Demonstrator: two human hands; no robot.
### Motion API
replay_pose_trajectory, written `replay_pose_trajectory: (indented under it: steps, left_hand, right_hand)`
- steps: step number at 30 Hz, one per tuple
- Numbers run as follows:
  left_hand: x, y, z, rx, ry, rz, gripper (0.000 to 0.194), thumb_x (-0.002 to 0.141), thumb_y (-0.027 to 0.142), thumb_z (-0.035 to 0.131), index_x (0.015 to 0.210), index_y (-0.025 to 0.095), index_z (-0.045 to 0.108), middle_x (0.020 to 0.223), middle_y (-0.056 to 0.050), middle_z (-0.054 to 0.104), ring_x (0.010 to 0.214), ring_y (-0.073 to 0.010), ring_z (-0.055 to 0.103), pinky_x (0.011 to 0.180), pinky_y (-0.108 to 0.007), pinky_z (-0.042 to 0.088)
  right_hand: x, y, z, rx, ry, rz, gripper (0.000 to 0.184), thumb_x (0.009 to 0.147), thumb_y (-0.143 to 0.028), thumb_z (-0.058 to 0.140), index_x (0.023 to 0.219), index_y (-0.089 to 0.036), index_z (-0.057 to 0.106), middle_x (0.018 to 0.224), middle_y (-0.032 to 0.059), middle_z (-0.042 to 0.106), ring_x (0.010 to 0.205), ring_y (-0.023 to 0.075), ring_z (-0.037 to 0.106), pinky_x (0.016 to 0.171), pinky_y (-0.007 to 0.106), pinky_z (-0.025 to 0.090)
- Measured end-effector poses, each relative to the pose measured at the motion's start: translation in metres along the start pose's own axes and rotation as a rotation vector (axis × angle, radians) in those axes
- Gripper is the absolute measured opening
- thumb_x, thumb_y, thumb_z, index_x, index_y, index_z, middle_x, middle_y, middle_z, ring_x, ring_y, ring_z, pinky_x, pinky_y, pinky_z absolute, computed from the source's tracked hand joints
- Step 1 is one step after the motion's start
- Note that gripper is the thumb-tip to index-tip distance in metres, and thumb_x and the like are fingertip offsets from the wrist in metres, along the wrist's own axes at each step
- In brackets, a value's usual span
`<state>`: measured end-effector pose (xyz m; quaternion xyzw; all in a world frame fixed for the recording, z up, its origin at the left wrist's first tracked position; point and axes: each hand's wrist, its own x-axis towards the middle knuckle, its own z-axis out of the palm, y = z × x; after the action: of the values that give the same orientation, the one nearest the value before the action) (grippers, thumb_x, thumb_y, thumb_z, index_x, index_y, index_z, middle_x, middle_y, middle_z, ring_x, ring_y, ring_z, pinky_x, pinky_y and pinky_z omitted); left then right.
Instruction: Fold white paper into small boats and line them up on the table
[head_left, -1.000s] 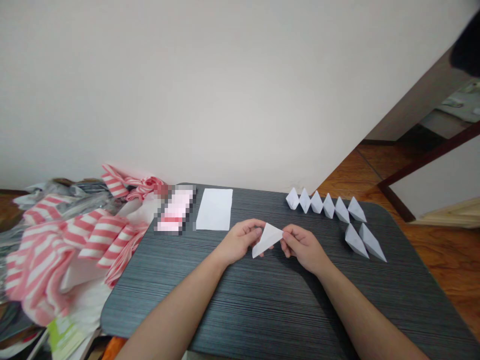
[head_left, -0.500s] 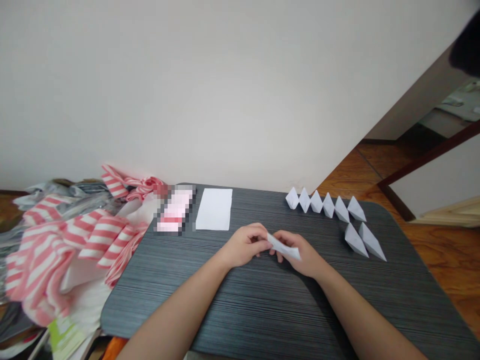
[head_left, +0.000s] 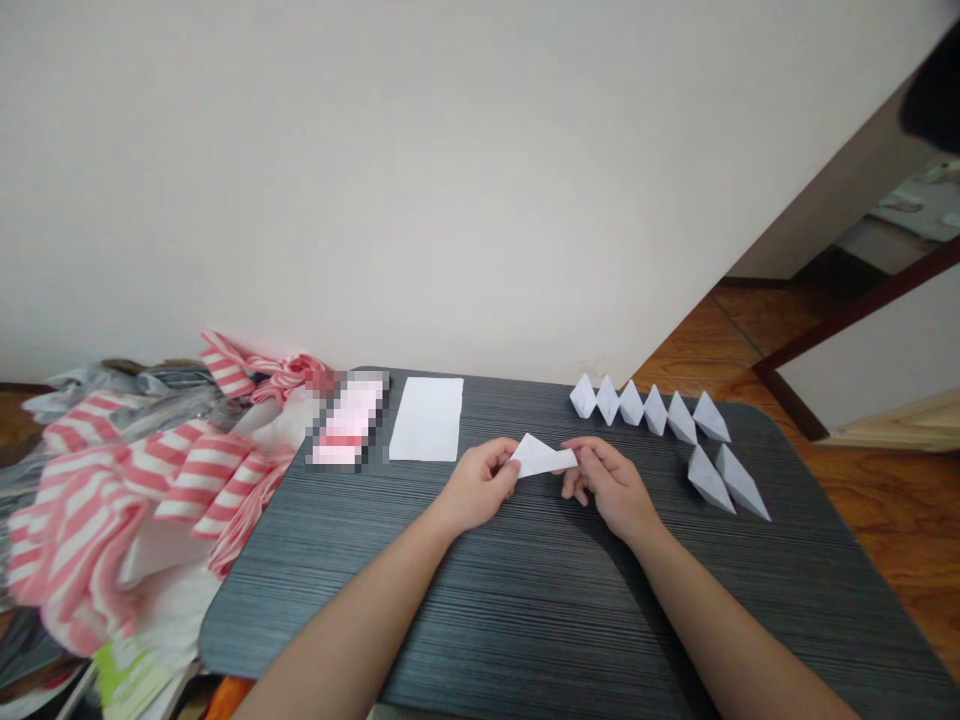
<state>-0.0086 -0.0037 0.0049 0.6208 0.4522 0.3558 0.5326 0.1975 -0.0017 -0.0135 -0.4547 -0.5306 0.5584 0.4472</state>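
Observation:
Between my hands, raised over the dark table (head_left: pixel 360 560), is a small folded white paper (head_left: pixel 534 458) with a peak at its top and a narrow strip along its lower edge. My left hand (head_left: pixel 482 484) pinches its left end between thumb and fingers. At the strip's right end, the thumb and forefinger of my right hand (head_left: pixel 609 487) are closed on the paper, with the other fingers curled below. Several folded white paper shapes (head_left: pixel 655 410) with pointed tops stand in a row at the back right. Two more, including a longer one (head_left: pixel 742 483), sit in front of that row.
A white paper sheet (head_left: pixel 426 420) lies at the back left, beside a pixelated pink item (head_left: pixel 346 420). Left of the table is a heap of red-and-white striped cloth (head_left: pixel 195 470) and plastic bags. A pale wall (head_left: pixel 450 200) rises behind the table.
The folded paper has turned from slanting edge-on across my right hand to showing its peaked face. My right hand has moved up and now grips the strip's right end.

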Motion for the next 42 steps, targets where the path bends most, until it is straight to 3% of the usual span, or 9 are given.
replay_pose_trajectory:
  steps: [4,13,26,32,42]
  left_hand:
    - [0.0,0.004,-0.001,0.042,0.026,0.033,0.023,0.086,0.022,0.044,0.1,0.016,0.06,0.059,0.003,0.052,0.051,-0.0079,0.044,0.051,-0.019,0.033]
    - [-0.002,0.013,-0.001,0.144,-0.008,0.095,0.027,0.085,0.019,0.04,0.098,0.015,0.064,0.083,-0.003,0.063,0.062,-0.0095,0.05,0.057,-0.02,0.038]
    - [-0.005,0.014,-0.004,0.094,-0.03,0.101,0.025,0.084,0.018,0.043,0.095,0.013,0.065,0.082,-0.004,0.064,0.064,-0.0102,0.052,0.059,-0.02,0.04]
    - [-0.004,0.014,-0.005,0.088,-0.042,0.108,0.026,0.085,0.018,0.042,0.096,0.013,0.064,0.08,-0.004,0.063,0.064,-0.0105,0.052,0.06,-0.02,0.04]
    - [-0.004,0.013,-0.003,0.285,-0.054,0.164,0.024,0.084,0.03,0.049,0.08,0.013,0.065,0.069,-0.001,0.059,0.063,-0.0109,0.049,0.056,-0.02,0.035]
  right_hand:
    - [-0.001,0.001,0.0,-0.07,-0.006,-0.058,0.025,0.089,-0.035,0.051,0.109,-0.021,0.049,0.06,-0.0015,0.059,0.046,0.0114,0.05,0.042,0.022,0.033]
    - [-0.001,-0.001,0.0,-0.127,-0.096,-0.059,0.011,0.085,-0.028,0.057,0.089,-0.019,0.051,0.074,0.0007,0.057,0.057,0.0103,0.05,0.05,0.023,0.036]
    - [0.0,0.0,-0.003,-0.239,-0.125,-0.06,0.019,0.082,-0.03,0.06,0.075,-0.019,0.046,0.075,-0.0005,0.051,0.06,0.0108,0.044,0.054,0.023,0.035]
    - [-0.001,-0.002,-0.003,-0.269,-0.162,-0.055,0.01,0.084,-0.028,0.057,0.086,-0.019,0.052,0.07,-0.0015,0.05,0.061,0.0119,0.045,0.056,0.024,0.036]
    - [-0.001,-0.009,0.0,-0.441,-0.13,-0.23,0.01,0.084,-0.026,0.057,0.077,-0.019,0.059,0.081,0.0035,0.056,0.07,0.0156,0.052,0.061,0.027,0.04]
